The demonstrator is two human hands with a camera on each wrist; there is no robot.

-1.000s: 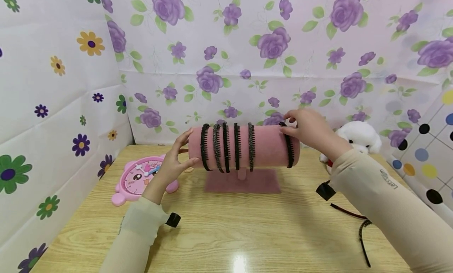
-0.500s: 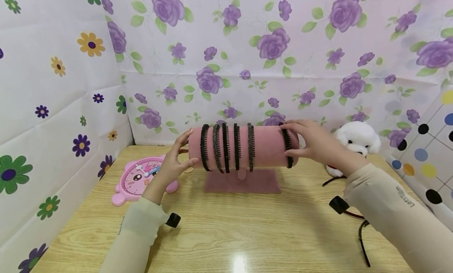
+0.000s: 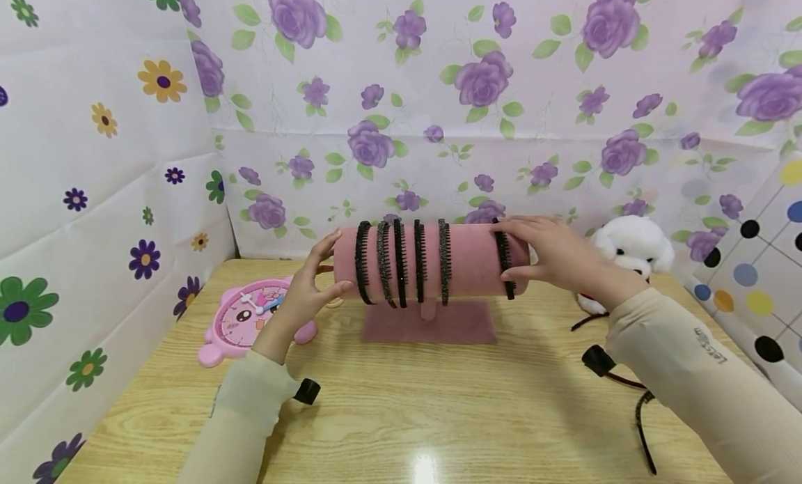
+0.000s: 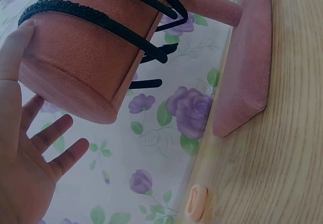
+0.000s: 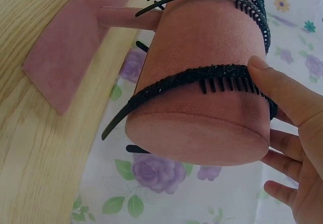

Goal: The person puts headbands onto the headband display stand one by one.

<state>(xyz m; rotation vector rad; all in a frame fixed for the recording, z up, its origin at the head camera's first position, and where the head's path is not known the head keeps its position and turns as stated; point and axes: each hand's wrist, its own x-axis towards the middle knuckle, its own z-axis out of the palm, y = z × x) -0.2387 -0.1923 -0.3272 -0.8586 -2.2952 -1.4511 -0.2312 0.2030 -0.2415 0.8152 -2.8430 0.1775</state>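
Observation:
A pink plush headband stand (image 3: pixel 473 261) stands mid-table, its roll raised on a short post over a flat base. Several black toothed headbands (image 3: pixel 420 261) ring its left and middle part. At the right end, my right hand (image 3: pixel 557 258) pinches a black glittery headband (image 3: pixel 505 251) around the roll, thumb low on the front and fingers at the top. In the right wrist view the thumb presses on this headband's (image 5: pixel 192 76) band. My left hand (image 3: pixel 299 289) holds the roll's left end, thumb in front; its other fingers (image 4: pixel 53 133) spread beside the end face in the left wrist view.
A pink cartoon clock (image 3: pixel 247 317) lies left of the stand. On the right, a white plush dog (image 3: pixel 635 240) sits at the back, with more headbands (image 3: pixel 642 432) on the wooden table (image 3: pixel 388 414) near my right forearm. Flowered cloth (image 3: pixel 401 87) hangs behind.
My right hand has come down from the headband's top, its thumb now lower on the front. The rightmost headband has shifted slightly left along the roll. My left hand stays in place.

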